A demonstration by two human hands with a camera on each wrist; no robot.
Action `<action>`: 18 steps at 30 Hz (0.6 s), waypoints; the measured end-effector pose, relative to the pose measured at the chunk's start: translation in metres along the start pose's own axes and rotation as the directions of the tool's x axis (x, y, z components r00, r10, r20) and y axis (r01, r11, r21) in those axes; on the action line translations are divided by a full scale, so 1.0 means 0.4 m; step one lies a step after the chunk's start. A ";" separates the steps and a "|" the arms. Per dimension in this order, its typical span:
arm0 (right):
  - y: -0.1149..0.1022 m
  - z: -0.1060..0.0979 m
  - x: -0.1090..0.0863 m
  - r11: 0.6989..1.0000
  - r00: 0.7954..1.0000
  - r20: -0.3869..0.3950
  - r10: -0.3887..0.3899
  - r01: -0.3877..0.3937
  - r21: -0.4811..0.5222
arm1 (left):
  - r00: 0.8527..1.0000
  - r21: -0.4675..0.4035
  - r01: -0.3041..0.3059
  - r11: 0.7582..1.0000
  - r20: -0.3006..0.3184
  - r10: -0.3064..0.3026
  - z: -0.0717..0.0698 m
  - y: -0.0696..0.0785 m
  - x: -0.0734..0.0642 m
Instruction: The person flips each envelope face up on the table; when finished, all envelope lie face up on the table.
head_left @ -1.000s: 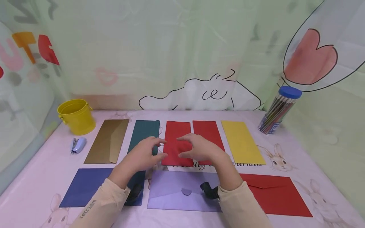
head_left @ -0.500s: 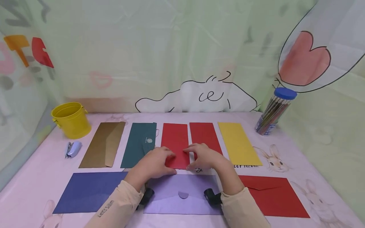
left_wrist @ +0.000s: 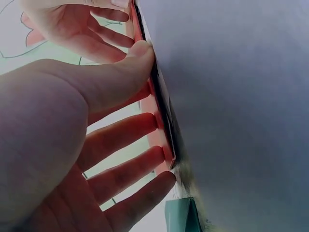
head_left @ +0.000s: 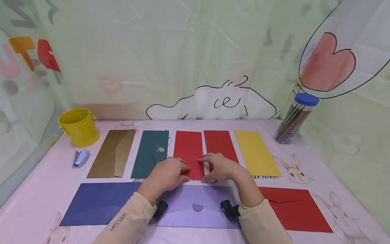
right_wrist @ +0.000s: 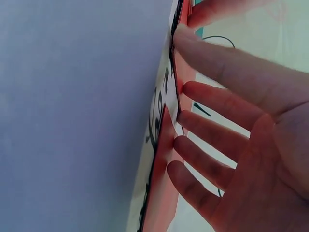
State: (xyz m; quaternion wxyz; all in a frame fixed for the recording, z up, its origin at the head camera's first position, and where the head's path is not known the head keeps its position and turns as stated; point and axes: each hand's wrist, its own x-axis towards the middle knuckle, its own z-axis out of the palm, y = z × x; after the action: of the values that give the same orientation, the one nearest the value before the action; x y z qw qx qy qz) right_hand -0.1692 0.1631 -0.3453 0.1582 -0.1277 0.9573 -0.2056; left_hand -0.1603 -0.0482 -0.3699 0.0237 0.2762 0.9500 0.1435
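Note:
A narrow red envelope (head_left: pixel 189 145) lies flat in the far row, third from the left. Both of my hands are at its near end. My left hand (head_left: pixel 169 174) rests its fingertips on the near left corner, and my right hand (head_left: pixel 220 166) touches the near right corner. In the left wrist view the left hand (left_wrist: pixel 96 121) has its fingers spread fairly straight on the red envelope (left_wrist: pixel 153 99), with the thumb at its edge. The right wrist view shows my right hand (right_wrist: pixel 231 140) lying the same way on the red envelope (right_wrist: pixel 186 72). The envelope's near end is hidden by the fingers.
The far row also holds a gold envelope (head_left: pixel 112 152), a green one (head_left: pixel 150 152), a second red one (head_left: pixel 219 142) and a yellow one (head_left: pixel 257 152). Blue (head_left: pixel 97 203), lilac (head_left: pixel 195 206) and wide red (head_left: pixel 292 208) envelopes lie nearer. Yellow bucket (head_left: pixel 80 127), stapler (head_left: pixel 80 158), pencil tube (head_left: pixel 295 118).
Both hands came down and toward me, from hovering over the middle of the red envelope onto its near end. In the last half second they barely moved.

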 end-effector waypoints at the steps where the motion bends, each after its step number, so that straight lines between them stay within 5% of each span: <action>1: 0.002 0.000 0.000 1.000 1.000 0.004 0.000 0.000 0.003 | 1.000 0.001 0.000 1.000 0.005 -0.001 0.000 0.002 0.000; 8: 0.020 -0.011 -0.006 0.997 0.999 -0.018 -0.034 0.036 0.073 | 0.998 -0.019 -0.056 0.998 -0.009 0.056 -0.007 0.014 0.003; 12: 0.027 -0.019 -0.003 0.980 0.996 -0.088 -0.030 0.047 0.192 | 0.988 0.059 -0.088 0.994 -0.125 0.095 -0.014 0.024 0.007; 14: 0.023 -0.021 -0.002 0.970 0.994 -0.109 -0.021 0.047 0.239 | 0.967 0.135 -0.104 0.985 -0.219 0.132 -0.019 0.030 0.007; 18: 0.006 -0.012 0.003 0.961 0.993 -0.104 -0.054 0.080 0.263 | 0.896 0.230 -0.080 0.970 -0.409 0.171 -0.031 0.045 -0.002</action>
State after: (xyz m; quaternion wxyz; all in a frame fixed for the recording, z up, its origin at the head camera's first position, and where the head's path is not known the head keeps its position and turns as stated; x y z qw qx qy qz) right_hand -0.1726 0.1665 -0.3423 0.1211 -0.1276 0.9225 -0.3437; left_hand -0.1518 -0.0373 -0.3530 -0.2225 0.3002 0.9219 0.1021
